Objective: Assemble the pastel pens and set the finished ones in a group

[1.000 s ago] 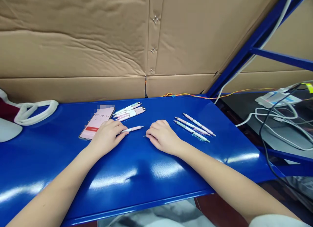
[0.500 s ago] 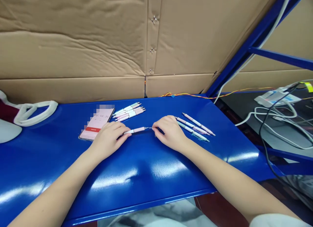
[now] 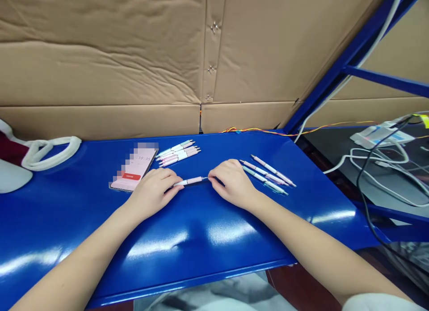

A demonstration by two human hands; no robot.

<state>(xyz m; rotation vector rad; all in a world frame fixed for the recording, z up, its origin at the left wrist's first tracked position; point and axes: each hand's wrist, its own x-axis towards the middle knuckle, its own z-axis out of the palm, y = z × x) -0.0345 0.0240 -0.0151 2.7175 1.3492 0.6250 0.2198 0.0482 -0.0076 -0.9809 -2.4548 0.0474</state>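
A pink-and-white pen [image 3: 192, 181] lies level between my two hands, just above the blue tabletop. My left hand [image 3: 156, 188] pinches its white end between thumb and fingers. At the other end, a thin, pale part extends from the barrel into the closed fingertips of my right hand [image 3: 231, 181]. Those fingertips hide most of this small part, so its exact kind is unclear. Several pastel pens [image 3: 179, 153] lie in a bunch beyond my left hand. Another few pens [image 3: 268, 172] are spread beside my right hand.
A phone [image 3: 134, 168] showing a timer lies beside my left hand. White padded straps [image 3: 53, 154] rest at the far left of the blue table [image 3: 201, 248]. Cardboard [image 3: 100, 78] stands behind. At right are a blue frame [image 3: 321, 83] and tangled cables [image 3: 378, 161].
My left hand and the pen have shifted slightly right, closing the gap between the barrel and my right fingertips. My right hand has barely moved.
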